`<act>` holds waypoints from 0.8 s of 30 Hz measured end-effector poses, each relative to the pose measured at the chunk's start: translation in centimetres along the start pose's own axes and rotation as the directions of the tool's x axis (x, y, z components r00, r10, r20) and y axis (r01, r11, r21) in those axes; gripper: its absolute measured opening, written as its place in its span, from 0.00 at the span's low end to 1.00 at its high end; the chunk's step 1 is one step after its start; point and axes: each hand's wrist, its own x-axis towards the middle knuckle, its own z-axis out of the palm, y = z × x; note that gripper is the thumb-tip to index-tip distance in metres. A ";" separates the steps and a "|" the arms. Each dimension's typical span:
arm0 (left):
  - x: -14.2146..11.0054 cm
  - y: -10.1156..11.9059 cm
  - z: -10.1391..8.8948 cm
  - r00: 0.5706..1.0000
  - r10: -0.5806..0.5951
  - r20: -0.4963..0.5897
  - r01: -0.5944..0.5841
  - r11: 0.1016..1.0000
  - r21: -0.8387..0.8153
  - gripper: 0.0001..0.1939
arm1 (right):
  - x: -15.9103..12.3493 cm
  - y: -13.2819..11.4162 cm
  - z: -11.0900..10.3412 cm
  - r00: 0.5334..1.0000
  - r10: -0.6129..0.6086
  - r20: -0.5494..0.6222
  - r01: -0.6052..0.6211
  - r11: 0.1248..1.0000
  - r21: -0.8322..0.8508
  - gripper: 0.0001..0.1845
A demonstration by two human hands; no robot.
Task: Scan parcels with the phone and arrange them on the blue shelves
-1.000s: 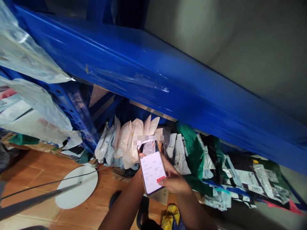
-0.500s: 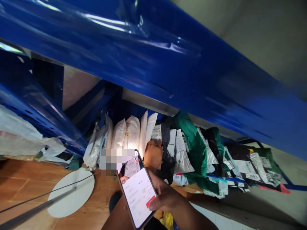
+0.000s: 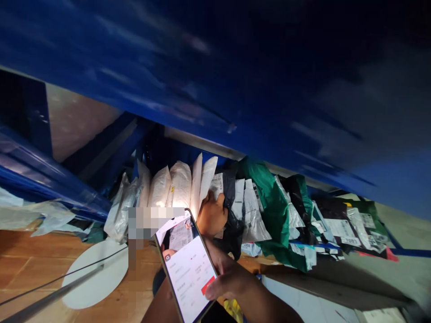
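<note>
My right hand is wrapped round a smartphone, its thumb on a red button on the lit screen. The phone's upper screen shows a camera picture of a printed label with a fingertip beside it. Behind the phone, my left hand reaches into the row with curled fingers gripping a dark parcel, whose white label shows above the knuckles. Part of my left arm is hidden by the phone. Pale mailer bags stand upright left of that hand, lit brightly.
A blue shelf beam crosses overhead, close to me. Right of my hands stand a green bag and several labelled parcels. A white round base with a pole stands on the brown tiled floor at left.
My view has shifted closer under the beam. The phone has moved lower and left in view, still in my right hand. My left hand now shows on the dark parcel beyond the phone.
</note>
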 end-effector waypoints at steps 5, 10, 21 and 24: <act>0.7 0.3 -0.8 0.998 -0.030 0.063 0.033 0.998 -0.049 0.13 | 0.1 -0.3 0.0 1.000 -0.010 -0.025 0.011 0.999 0.047 0.44; 0.9 0.4 -1.2 0.995 -0.061 0.082 0.068 0.994 -0.083 0.11 | 0.1 -0.4 0.0 0.999 -0.019 -0.037 0.022 0.997 0.072 0.45; 0.8 0.9 -1.4 0.986 -0.140 0.091 0.150 0.981 -0.123 0.12 | -1.3 1.7 -2.6 0.988 0.014 -0.153 -0.011 1.000 0.024 0.49; 0.7 1.0 -1.0 0.984 -0.156 0.089 0.168 0.975 -0.144 0.14 | -1.8 2.0 -3.1 0.976 -0.021 -0.217 0.029 0.999 0.031 0.49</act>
